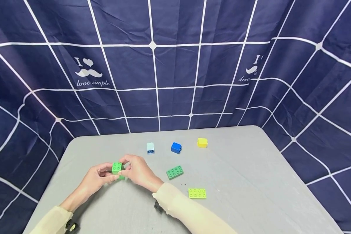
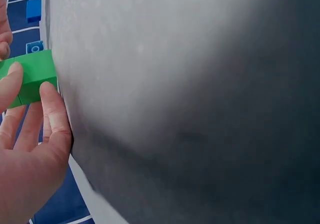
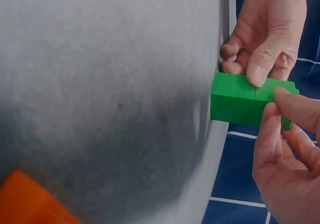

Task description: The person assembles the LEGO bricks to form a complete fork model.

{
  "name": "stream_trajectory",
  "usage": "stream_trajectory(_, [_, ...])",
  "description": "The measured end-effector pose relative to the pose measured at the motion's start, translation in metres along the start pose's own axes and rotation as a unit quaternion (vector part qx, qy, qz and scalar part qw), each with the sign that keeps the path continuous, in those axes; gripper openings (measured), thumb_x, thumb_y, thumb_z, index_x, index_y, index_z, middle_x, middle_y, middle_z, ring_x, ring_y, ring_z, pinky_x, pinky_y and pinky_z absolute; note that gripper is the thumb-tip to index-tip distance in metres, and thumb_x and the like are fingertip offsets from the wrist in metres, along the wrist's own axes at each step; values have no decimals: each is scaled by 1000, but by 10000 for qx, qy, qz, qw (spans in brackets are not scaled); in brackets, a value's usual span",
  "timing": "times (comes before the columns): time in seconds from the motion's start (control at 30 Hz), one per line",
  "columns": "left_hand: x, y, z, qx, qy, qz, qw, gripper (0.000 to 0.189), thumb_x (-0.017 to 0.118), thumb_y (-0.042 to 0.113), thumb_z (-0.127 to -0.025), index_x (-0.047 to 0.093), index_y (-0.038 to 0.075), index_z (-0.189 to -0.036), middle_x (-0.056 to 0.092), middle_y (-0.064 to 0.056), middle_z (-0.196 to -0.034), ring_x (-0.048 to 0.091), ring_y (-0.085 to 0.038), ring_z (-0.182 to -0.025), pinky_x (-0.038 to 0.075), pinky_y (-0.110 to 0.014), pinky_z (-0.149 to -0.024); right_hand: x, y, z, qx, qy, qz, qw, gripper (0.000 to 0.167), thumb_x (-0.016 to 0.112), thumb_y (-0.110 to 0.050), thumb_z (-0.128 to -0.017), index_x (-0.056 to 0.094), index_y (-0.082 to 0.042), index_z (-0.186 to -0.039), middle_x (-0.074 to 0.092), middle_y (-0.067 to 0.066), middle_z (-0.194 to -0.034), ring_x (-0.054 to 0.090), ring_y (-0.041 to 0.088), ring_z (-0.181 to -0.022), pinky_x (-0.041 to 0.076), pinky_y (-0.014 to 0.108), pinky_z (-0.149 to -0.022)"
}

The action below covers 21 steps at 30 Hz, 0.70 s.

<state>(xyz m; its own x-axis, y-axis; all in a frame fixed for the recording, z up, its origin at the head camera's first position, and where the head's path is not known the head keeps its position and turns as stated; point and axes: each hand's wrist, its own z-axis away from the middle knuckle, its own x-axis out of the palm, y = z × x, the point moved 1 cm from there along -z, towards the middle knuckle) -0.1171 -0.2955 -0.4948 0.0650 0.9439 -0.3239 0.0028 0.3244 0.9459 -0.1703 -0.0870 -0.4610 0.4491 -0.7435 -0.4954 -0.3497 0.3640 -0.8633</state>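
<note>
On the left of the table (image 1: 251, 178), bright-green two-brick stack (image 1: 116, 168), held studs-up between both hands. Left hand (image 1: 96, 177) pinches it, thumb against fingers; right hand (image 1: 138, 170) pinches near its top. Dark green brick (image 1: 175, 172), lime brick (image 1: 197, 193) lie to its right; light blue brick (image 1: 150, 148), blue brick (image 1: 176, 148), yellow brick (image 1: 202, 143) farther back.

Left hand (image 1: 94, 177): thumb and fingers bent in pinch. Right hand (image 1: 138, 170): likewise pinching, fingertips near left's. Forearms (image 1: 190, 208) sleeved, extended forward, converging; right slants leftward, left rightward.
</note>
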Motion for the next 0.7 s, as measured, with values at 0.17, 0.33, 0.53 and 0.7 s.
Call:
stream_trajectory(0.17, [1, 0, 0, -68, 37, -73, 9999, 43, 86, 0, -91, 70, -9, -130, 78, -17, -109, 71, -12, -81, 52, -27, -61, 0, 1, 2, 28, -14, -45, 10000, 28, 88, -2, -91, 78, -12, -115, 74, -5, -107, 60, -3, -69, 51, 19, -58])
stream_trajectory(0.33, [-1, -1, -1, 25, 53, -79, 10000, 42, 87, -1, -90, 71, -10, -128, 78, -17, -110, 71, -12, -81, 54, -28, -63, 2, 3, 2, 29, 25, -64, 10000, 29, 89, -3, -91, 78, -12, -116, 74, -5, -106, 60, -3, -68, 51, 19, -58])
stream_trajectory(0.53, [-2, -3, -1, 39, 97, -59, 9999, 42, 87, -1, -91, 71, -10, -128, 78, -18, -111, 72, -12, -84, 57, -27, -69, 2, 3, 1, -8, -8, 59, 10000, 29, 89, -5, -92, 77, -11, -117, 75, -2, -107, 59, -3, -69, 50, 19, -60])
stream_trajectory(0.7, [-2, -5, 0, -219, 110, -168, 9996, 47, 87, 5, -92, 70, -10, -133, 79, -15, -105, 70, -11, -84, 51, -26, -64, 1, 4, -1, 71, -47, 91, 9999, 29, 90, -7, -91, 78, -16, -115, 74, -8, -108, 60, -3, -69, 50, 20, -57])
